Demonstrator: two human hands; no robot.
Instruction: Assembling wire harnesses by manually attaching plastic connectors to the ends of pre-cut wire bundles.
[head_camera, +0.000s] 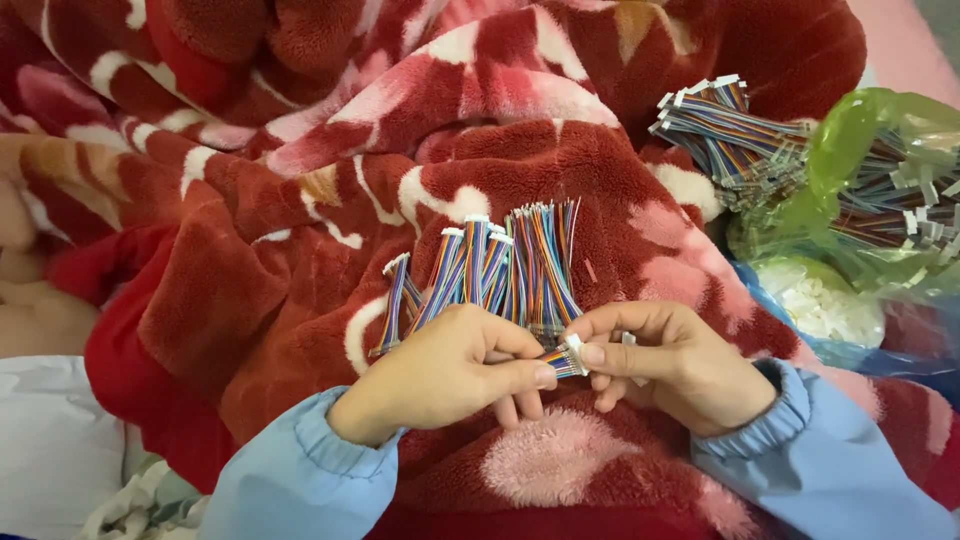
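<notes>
The left hand (450, 365) was clenched around a fan of multicoloured ribbon cables (490, 275), which rose upward out of its grip, several of them ending in small white connectors; its thumb and forefinger also pinched the near end of one short cable, right against the right hand. The right hand (665, 360) gripped a small white connector (574, 355) between thumb and forefinger, pressed to the coloured wire ends held by the left; the two hands touched at that point, just above the person's lap. Both wrists wore light blue sleeves (300, 470) with gathered cuffs; beneath everything lay a red fleece blanket (250, 280) with pink and white flower shapes, heaped in folds. To the upper right, well apart from the hands, a loose pile of finished cables (735, 135) rested on the blanket; beside it a green plastic bag (880, 180) held more cables, its mouth open; below that a blue-rimmed bag of white connectors (825, 305) sat near the right forearm; a pale cloth (50, 440) showed at the lower left.
</notes>
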